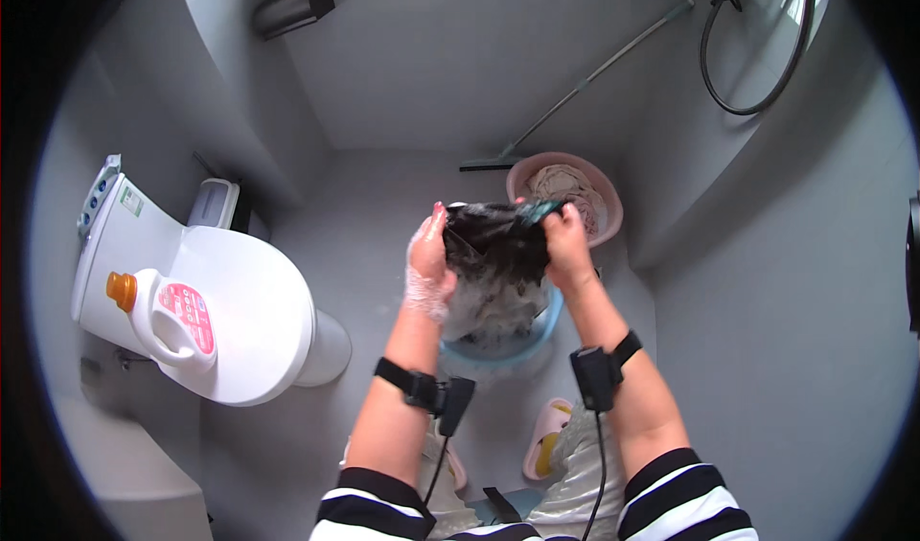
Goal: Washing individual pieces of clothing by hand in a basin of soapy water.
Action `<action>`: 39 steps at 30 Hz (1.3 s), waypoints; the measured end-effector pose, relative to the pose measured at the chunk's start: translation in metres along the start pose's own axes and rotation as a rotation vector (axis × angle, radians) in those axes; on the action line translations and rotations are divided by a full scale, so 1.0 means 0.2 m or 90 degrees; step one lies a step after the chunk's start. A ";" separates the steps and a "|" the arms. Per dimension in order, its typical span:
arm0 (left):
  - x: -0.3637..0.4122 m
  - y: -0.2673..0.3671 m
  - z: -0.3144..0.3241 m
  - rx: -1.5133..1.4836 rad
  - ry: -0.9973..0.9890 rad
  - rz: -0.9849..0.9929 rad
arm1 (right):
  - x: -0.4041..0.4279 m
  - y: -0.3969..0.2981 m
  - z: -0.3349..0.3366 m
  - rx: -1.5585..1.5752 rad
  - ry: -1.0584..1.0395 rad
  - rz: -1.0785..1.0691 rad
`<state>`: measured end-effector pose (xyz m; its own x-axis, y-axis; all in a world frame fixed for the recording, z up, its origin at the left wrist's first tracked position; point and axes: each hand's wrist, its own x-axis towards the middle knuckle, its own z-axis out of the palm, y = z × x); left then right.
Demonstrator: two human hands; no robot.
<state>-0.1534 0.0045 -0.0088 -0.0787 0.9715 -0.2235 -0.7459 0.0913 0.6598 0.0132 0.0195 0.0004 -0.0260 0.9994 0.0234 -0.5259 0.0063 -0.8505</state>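
Observation:
A wet black cloth item (496, 243) with a teal patch and suds on it is stretched between my two hands. My left hand (430, 253), with foam on its palm and wrist, grips the cloth's left side. The right side, near the teal patch, is in the fingers of my right hand (568, 246). Below the cloth stands a light blue basin (496, 360) with foamy water and dark fabric in it; the cloth hides part of it. What the fabric in the basin is, I cannot tell.
A pink basin (611, 203) with pale laundry stands beyond my right hand, beside a floor squeegee (568, 99). At left, a detergent bottle (172, 318) lies on the closed toilet lid (251, 304). A shower hose (708, 59) hangs at upper right. Cables run from straps on both forearms.

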 end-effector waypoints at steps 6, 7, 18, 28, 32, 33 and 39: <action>0.04 -0.34 -0.25 0.151 0.153 0.040 | -0.37 0.28 0.25 -0.572 -0.099 -0.291; 0.01 -0.35 -0.28 0.050 0.009 0.008 | -0.37 0.26 0.25 -0.578 -0.097 -0.284; -0.09 -0.44 -0.49 -0.075 0.050 -0.118 | -0.32 0.56 0.17 -0.587 0.007 -0.130; 0.01 -0.50 -0.38 0.210 0.117 -0.119 | -0.24 0.58 0.15 -0.682 0.026 -0.157; 0.01 -0.65 -0.17 0.194 0.189 -0.169 | 0.01 0.61 -0.14 -0.683 0.238 -0.072; 0.05 -0.62 -0.23 0.101 0.171 -0.158 | -0.03 0.62 -0.08 -0.662 0.179 -0.102; 0.09 -0.59 -0.28 -0.184 -0.096 -0.212 | 0.01 0.65 -0.11 -0.674 0.186 -0.151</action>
<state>-0.1034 -0.0020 -0.1308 0.2775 0.9225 -0.2683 -0.8697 0.3598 0.3378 -0.0371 0.0227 -0.1213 0.2523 0.9377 0.2389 0.5001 0.0850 -0.8618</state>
